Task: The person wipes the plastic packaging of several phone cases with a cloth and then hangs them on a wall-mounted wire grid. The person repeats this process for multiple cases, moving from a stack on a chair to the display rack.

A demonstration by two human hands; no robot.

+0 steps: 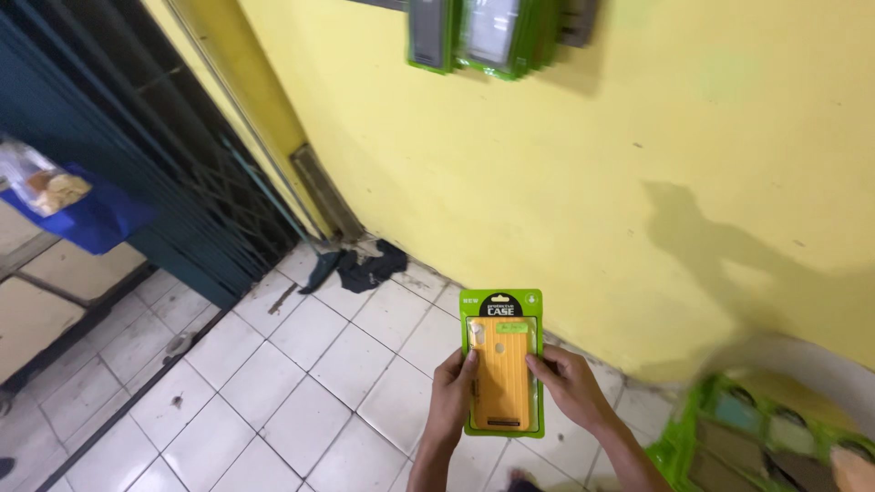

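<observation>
Head view: left hand [451,387] and right hand [570,383] each pinch a side of the green pack [502,362] with an orange phone case, above the tiled floor [301,374]. A loose grip could drop it.

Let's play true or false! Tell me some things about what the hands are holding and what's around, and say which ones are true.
1. Both hands hold one packet. True: the left hand and right hand grip the sides of the green packet.
2. The phone case inside the packet is blue. False: it is orange.
3. The wall behind is yellow. True.
4. The floor is covered in carpet. False: it is white tiles.
5. More green packets hang on the wall up high. True.
6. The dark cloth lies on a chair. False: it lies on the floor by the wall.
</observation>
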